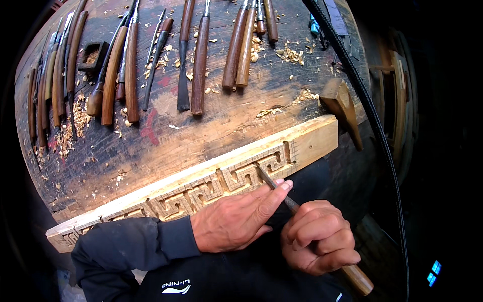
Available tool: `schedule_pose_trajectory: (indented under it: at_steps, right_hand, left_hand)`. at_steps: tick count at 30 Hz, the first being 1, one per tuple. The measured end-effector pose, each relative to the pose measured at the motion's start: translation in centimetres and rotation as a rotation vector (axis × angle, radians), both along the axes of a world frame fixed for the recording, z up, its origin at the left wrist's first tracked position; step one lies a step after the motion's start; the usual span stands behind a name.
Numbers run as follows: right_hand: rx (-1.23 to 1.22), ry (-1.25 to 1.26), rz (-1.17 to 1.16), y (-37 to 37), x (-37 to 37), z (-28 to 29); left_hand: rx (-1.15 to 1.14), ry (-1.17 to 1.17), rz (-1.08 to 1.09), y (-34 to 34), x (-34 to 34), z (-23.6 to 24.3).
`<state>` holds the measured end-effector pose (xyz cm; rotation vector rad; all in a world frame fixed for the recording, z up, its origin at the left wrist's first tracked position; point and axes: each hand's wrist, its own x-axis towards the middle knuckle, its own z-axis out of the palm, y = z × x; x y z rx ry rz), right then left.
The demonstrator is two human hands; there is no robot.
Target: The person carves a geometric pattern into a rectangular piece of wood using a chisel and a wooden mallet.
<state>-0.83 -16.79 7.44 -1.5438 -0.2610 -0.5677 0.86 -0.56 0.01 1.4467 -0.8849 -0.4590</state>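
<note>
A long pale wooden board [317, 143] with a carved, pencil-gridded meander pattern lies along the workbench's front edge, slanting up to the right. A chisel [267, 178] has its tip in a carved groove toward the board's right part. My left hand [236, 219] has its fingers pressed on the chisel's blade, just below the board's lower edge. My right hand [317, 236] is closed round the chisel's wooden handle [354, 277], which sticks out below the fist toward the lower right. My left sleeve partly hides the board's left part.
Several carving tools [108, 88] lie in rows across the worn bench [161, 133] among wood shavings [70, 136]. A small dark box [90, 58] sits among them. A wooden mallet [339, 100] rests at the bench's right edge, beside a thick black cable [372, 110] hanging down the right side.
</note>
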Motion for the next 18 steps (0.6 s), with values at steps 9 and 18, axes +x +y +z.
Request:
schedule_pose_trajectory:
  at_steps: [9,18]
  right_hand:
    - [0.028,-0.069,0.277,-1.9,-0.3,0.5]
    - [-0.087,-0.17,0.381,0.8,-8.0,0.8]
  left_hand:
    - [-0.089,-0.175,0.044,-0.1,-0.5,-0.6]
    - [-0.071,-0.615,0.012,1.3,-1.4,0.1]
